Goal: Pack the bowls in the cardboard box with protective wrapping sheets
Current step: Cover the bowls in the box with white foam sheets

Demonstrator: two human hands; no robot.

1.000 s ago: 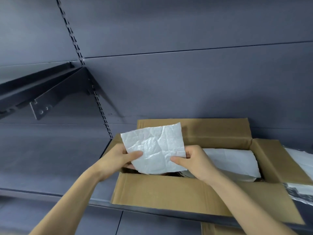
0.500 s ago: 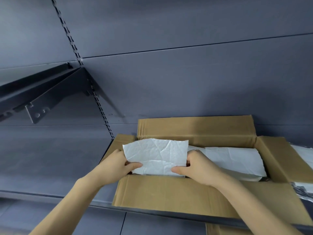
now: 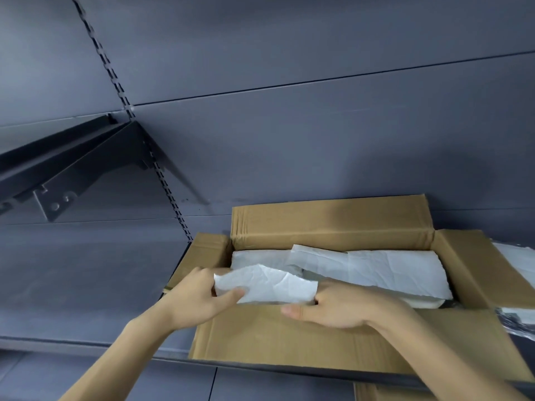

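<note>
Box (image 3: 333,340): brown cardboard, flaps open, on a grey shelf (image 3: 86,285). Sheet (image 3: 266,285): white, crumpled, at the box's near left opening, held at both ends. Left hand (image 3: 197,299): thumb and fingers pinch the sheet's left end. Right hand (image 3: 338,308): fingers curled round the sheet's right end, thumb lying over the box's near flap. Further white sheets (image 3: 376,270): inside the box, covering its contents; bowls not visible. Bracket (image 3: 72,175): dark metal, on the wall up and left of the box.
</note>
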